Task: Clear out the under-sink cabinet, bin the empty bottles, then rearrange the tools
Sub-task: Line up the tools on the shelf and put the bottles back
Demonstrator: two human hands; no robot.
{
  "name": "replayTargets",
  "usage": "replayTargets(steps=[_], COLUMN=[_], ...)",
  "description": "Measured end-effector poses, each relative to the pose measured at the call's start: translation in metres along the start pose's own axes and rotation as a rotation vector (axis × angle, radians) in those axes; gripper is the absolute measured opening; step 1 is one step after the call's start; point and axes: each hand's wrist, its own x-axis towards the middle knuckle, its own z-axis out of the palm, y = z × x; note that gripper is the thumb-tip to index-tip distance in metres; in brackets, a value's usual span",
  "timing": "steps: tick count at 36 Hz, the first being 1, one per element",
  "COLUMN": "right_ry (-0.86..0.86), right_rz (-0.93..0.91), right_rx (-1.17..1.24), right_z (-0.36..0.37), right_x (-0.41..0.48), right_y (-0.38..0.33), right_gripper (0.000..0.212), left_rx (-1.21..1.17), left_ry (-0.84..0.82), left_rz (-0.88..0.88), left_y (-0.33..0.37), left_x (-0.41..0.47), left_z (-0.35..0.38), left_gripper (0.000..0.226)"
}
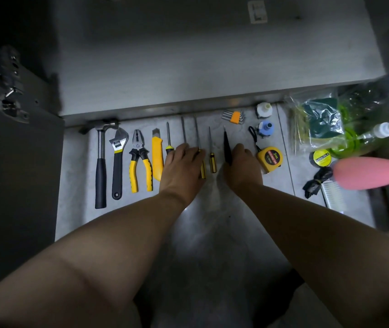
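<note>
Tools lie in a row on the grey floor in front of the open cabinet: hammer, adjustable wrench, yellow pliers, yellow utility knife and several screwdrivers. My left hand lies over one screwdriver, fingers curled down round its hidden handle, beside another screwdriver. My right hand grips a black pointed tool by its lower end. A small screwdriver lies between my hands.
Hex keys, a yellow tape measure, two caps, a tape roll, a pink bottle, a bag of sponges and a spray bottle sit right. The open cabinet door stands left.
</note>
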Motion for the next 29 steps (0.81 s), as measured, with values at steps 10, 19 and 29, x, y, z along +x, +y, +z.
replayTargets(steps=[10, 19, 29], right_ry=[0.006, 0.087, 0.249], right_rz=[-0.011, -0.052, -0.467], right_rx=[0.032, 0.025, -0.212], right_z=[0.004, 0.007, 0.011], right_x=[-0.001, -0.008, -0.016], right_y=[0.001, 0.007, 0.013], right_gripper=[0.029, 0.032, 0.029], left_rx=[-0.021, -0.022, -0.020], left_ry=[0.002, 0.005, 0.017], left_rz=[-0.023, -0.029, -0.038], left_y=[0.001, 0.001, -0.002], left_x=[0.003, 0.002, 0.003], left_z=[0.000, 0.000, 0.002], left_gripper=[0.075, 0.075, 0.073])
